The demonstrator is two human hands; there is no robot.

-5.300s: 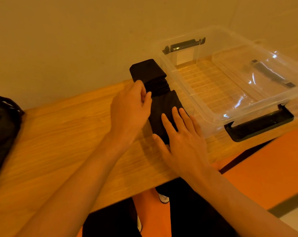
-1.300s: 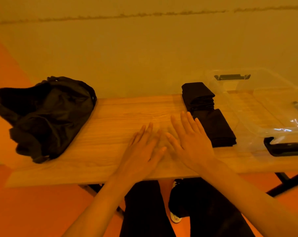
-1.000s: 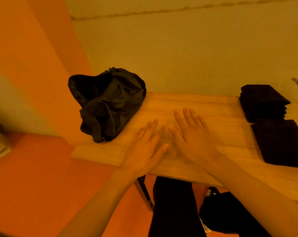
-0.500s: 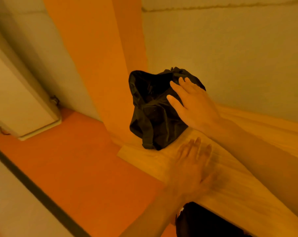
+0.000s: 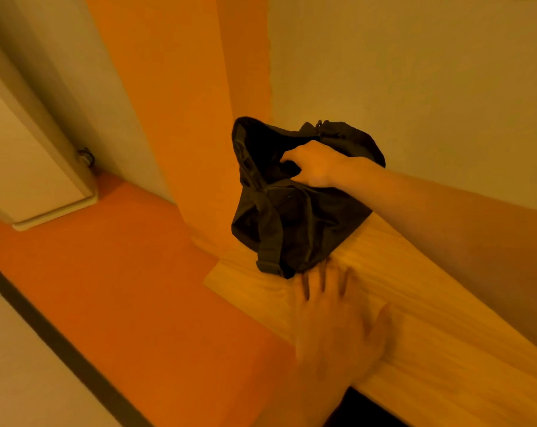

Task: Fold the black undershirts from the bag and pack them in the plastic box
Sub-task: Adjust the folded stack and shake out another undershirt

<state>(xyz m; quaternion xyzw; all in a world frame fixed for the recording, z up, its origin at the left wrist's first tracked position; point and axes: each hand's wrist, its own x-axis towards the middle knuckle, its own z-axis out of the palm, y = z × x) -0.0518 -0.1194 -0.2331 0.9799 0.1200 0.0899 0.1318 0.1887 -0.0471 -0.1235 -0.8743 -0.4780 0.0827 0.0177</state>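
Tabletop (image 5: 430, 318), black bag (image 5: 304, 223), right grip (image 5: 318, 164) clenched on its mouth, left grip (image 5: 338, 328) flat beside.

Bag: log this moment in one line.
right hand: grips bag mouth | left hand: fingers straight over table, blurred
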